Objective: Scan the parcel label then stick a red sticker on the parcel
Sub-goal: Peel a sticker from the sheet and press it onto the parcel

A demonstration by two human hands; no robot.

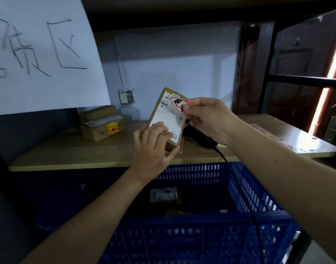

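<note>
A small parcel (166, 119) was held upright above a wooden shelf (68, 149) while a red sticker (179, 103) was brought to its label.

The left hand (153, 147) was closed around the parcel's lower end, seemingly to steady the label face. The right hand (207, 119) was pinched on the sticker at the parcel's upper right corner. A black scanner (199, 139) was left behind the parcel; open shelf was seen on both sides.

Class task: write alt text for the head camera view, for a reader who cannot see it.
A person's left hand holds a small labelled parcel upright over a wooden shelf, while the right hand brings a red sticker to its top corner. A corded scanner lies on the shelf behind, above a blue crate.
</note>
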